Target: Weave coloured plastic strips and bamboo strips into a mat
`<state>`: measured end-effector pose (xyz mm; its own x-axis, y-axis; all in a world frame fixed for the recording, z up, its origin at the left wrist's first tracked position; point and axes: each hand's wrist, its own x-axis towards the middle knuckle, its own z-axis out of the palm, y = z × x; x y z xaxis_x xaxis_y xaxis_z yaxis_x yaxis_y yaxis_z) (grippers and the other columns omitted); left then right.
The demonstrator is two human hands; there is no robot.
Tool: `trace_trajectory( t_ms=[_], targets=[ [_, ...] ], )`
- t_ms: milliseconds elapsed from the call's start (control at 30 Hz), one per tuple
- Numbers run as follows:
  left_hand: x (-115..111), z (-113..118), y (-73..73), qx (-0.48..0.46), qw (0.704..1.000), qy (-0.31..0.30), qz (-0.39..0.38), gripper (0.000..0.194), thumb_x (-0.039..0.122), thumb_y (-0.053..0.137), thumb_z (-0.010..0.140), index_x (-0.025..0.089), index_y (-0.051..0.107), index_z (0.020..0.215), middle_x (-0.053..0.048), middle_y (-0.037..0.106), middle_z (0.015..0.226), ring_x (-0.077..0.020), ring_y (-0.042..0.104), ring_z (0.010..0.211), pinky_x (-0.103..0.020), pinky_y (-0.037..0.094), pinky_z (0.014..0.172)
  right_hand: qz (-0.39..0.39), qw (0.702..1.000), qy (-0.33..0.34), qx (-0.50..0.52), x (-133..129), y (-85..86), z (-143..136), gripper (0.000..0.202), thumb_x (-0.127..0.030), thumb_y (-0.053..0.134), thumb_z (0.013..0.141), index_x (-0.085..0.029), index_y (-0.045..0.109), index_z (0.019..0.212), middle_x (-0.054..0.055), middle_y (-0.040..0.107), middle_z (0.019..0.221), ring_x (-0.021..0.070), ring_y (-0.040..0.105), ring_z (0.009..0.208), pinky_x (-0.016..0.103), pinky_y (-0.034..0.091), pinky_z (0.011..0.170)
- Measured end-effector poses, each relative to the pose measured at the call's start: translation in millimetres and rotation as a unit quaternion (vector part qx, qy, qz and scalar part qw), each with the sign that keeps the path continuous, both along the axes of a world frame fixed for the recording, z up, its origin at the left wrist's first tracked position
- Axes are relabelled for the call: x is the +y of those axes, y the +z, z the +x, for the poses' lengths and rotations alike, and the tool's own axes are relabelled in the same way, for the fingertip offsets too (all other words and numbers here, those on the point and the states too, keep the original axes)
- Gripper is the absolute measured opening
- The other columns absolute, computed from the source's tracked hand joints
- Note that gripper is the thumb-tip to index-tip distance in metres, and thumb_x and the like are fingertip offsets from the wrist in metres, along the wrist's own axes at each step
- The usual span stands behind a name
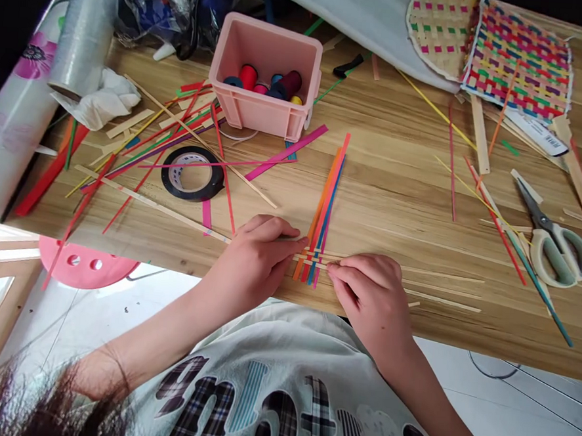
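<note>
A small bundle of coloured strips (326, 207), orange, red, blue and pink, lies side by side at the near edge of the wooden table (391, 185). Thin natural-coloured strips (445, 277) cross them near their lower ends. My left hand (256, 255) presses down on the left side of that crossing, fingers curled over the strip ends. My right hand (370, 288) pinches a natural strip just right of the coloured bundle.
A pink box (265, 108) of thread spools stands behind, with a black tape roll (192, 172) and several loose strips to its left. Scissors (558, 241) lie at the right. Two woven mats (518, 57) and a plastic film roll (85, 28) sit at the back.
</note>
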<state>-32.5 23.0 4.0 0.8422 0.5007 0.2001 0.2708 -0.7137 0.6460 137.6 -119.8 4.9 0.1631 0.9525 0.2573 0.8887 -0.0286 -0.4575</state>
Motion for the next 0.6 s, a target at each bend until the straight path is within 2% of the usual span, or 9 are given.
trace_trajectory(
  t_ms=[233,333,400,500,600],
  targets=[
    [-1,5,-1.5,0.002,1.000,0.011,0.012,0.026,0.011,0.056,0.091,0.020,0.071,0.109,-0.005,0.067,0.101,-0.0192,0.058,0.099,-0.034,0.049,0.087,-0.006,1.000,0.010,0.005,0,-0.3,2,0.011,-0.012,0.062,0.089,-0.022,0.064,0.088,-0.003,0.069,0.085,0.0120,0.062,0.083,0.034,0.039,0.087],
    [-4,0,1.1,0.007,1.000,0.008,0.020,0.028,0.010,0.055,0.091,0.020,0.067,0.113,-0.006,0.066,0.105,-0.0194,0.059,0.100,-0.036,0.050,0.089,-0.010,1.000,0.005,0.012,0,-0.3,1,0.010,-0.013,0.062,0.089,-0.023,0.064,0.089,-0.003,0.070,0.086,0.0121,0.062,0.084,0.034,0.039,0.088],
    [-9,-8,2.0,-0.008,0.998,0.018,0.060,0.030,0.009,0.058,0.088,0.018,0.064,0.116,-0.008,0.066,0.108,-0.0201,0.060,0.103,-0.036,0.050,0.090,-0.012,1.000,-0.003,0.015,0,0.1,1,0.010,-0.013,0.063,0.088,-0.023,0.065,0.088,-0.003,0.069,0.085,0.0124,0.062,0.083,0.034,0.039,0.087],
    [-18,-23,-0.9,-0.055,0.984,0.032,0.168,0.034,0.009,0.067,0.082,0.019,0.062,0.114,-0.007,0.068,0.100,-0.0196,0.063,0.098,-0.033,0.053,0.084,-0.014,1.000,-0.008,0.007,-1,0.7,1,0.010,-0.013,0.063,0.088,-0.023,0.065,0.087,-0.003,0.069,0.084,0.0126,0.062,0.081,0.035,0.038,0.086],
    [-24,-31,-7.1,-0.028,0.981,0.009,0.194,0.035,0.011,0.068,0.083,0.019,0.061,0.116,-0.006,0.070,0.099,-0.0191,0.065,0.094,-0.032,0.054,0.081,-0.011,1.000,-0.006,-0.005,-1,0.7,1,0.011,-0.013,0.063,0.088,-0.023,0.066,0.088,-0.003,0.069,0.084,0.0125,0.063,0.081,0.035,0.036,0.085]
  ],
)
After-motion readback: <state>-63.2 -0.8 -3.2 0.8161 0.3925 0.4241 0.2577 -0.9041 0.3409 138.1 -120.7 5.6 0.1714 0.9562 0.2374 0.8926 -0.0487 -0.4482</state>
